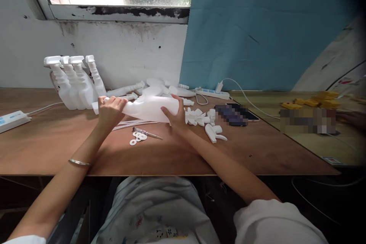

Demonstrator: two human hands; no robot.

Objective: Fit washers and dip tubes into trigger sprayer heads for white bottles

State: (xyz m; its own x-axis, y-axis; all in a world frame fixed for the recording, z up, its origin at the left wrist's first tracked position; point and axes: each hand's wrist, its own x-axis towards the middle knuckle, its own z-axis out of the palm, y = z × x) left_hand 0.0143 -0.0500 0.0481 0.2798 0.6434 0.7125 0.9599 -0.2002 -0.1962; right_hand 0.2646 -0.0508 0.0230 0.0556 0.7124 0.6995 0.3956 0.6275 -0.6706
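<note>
Both hands grip a white bottle above the worktop.
Left hand (110,109) wraps the white bottle (148,108) at one end, right hand (175,116) clasps the other; washers (138,137) lie just below, loose trigger heads (210,122) to its right on the worktop (42,141).

A: What's the spray bottle (148,107) made of, the one lying between the left hand (110,109) and right hand (175,116)?

B: White plastic, smooth, with a soft matt sheen. The trigger spray heads (200,116) beside it look like the same plastic.

A: And the table (171,156)?

B: Brown wood board, matt, faintly grained, with a raw-looking front edge.

A: Anything metal?

B: A thin shiny bangle (79,162) on the left wrist. The white washers (137,137) near the table's middle look flat and dull.
</note>
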